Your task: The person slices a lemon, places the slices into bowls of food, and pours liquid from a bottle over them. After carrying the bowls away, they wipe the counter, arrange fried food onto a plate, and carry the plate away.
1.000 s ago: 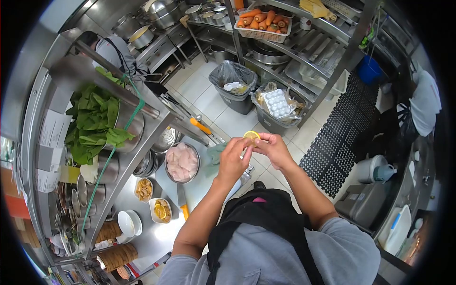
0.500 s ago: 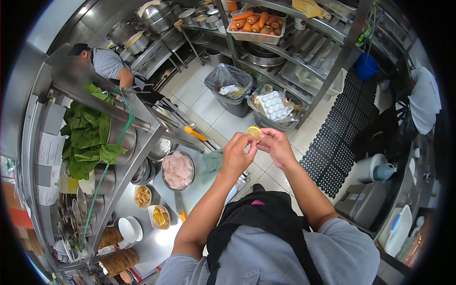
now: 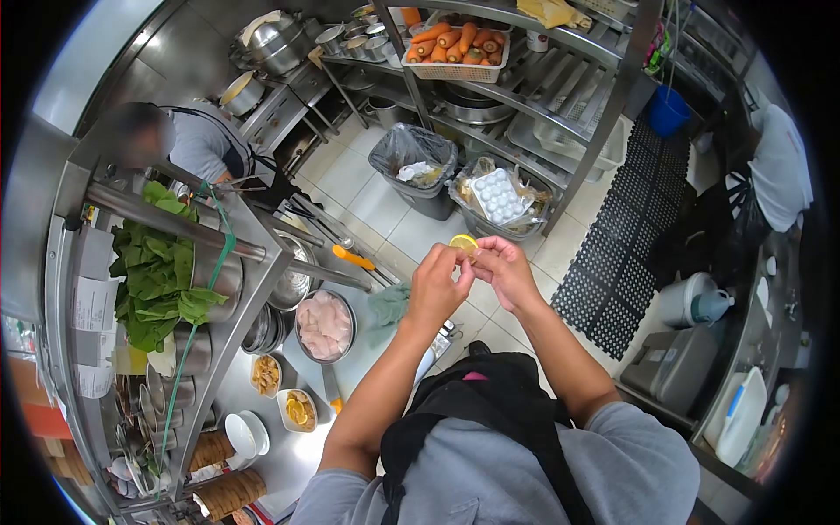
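A lemon slice (image 3: 463, 242) is pinched between the fingertips of my left hand (image 3: 437, 284) and my right hand (image 3: 509, 276), held up in front of my apron. Both hands are closed, their fingertips nearly meeting at the slice. To the left on the counter, a metal bowl holds pale raw fillets (image 3: 325, 325). Nearer me, a white dish contains more lemon slices (image 3: 299, 408), beside a bowl of yellowish-brown pieces (image 3: 265, 374). A knife (image 3: 331, 383) lies by the dish, its handle partly behind my left forearm. A green cloth (image 3: 388, 304) lies past that forearm.
A co-worker (image 3: 206, 144) leans over at the far left. Leafy greens (image 3: 157, 262) fill a pot on the left shelf. Two bins, one with an egg tray (image 3: 497, 196), stand ahead on the tiles. A carrot basket (image 3: 455, 73) sits on the rack. A black mat (image 3: 617, 254) runs along the right.
My view has shifted slightly, and the co-worker has bent further toward the left shelf. My hands keep their pinch on the lemon slice, which has tilted a little.
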Available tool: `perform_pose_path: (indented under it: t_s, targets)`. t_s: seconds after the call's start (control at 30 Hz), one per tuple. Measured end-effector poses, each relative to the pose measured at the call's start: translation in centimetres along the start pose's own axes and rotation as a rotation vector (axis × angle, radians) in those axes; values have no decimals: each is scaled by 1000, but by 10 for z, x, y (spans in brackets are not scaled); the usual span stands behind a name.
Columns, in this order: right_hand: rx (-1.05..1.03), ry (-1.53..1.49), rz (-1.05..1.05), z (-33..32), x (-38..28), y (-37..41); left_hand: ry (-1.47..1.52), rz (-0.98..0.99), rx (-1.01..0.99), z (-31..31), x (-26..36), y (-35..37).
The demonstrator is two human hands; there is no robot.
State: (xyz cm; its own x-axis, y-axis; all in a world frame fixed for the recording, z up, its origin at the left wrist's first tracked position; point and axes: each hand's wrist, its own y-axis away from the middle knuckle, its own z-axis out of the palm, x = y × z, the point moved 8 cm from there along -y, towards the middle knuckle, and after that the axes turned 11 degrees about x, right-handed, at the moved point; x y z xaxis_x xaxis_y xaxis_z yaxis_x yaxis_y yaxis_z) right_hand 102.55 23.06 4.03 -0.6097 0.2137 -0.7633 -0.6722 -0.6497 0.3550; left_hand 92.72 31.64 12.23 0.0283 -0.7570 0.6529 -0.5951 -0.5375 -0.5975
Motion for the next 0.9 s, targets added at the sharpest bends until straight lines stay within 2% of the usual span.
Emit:
perform_pose_path:
  t_s: [0.17,0.27,0.33,0.47,0.53,0.67,0.9]
  targets:
    - [17,-19,-16,-4,3,-5,-33,-3,-23,4,-7,1]
    - [26,-43,-23,-4,-1,-5,-48,-72,42,-5,-14,-4]
    - [75,-78,-30,-6,-3,-4,-90,69,61,-14,11,-12]
    - [86,-108,-23,-4,4,-2,-58,79,35,-5,21,-6]
    - [62,-125,-15,2,4,2,-32,-27,19,-2,13,-4]
    - [59,-95,-55,2,4,2,-6,-63,59,-4,10,-3]
    - [65,61,-207,8,-12,10,103,-160,6,-6,4,-7]
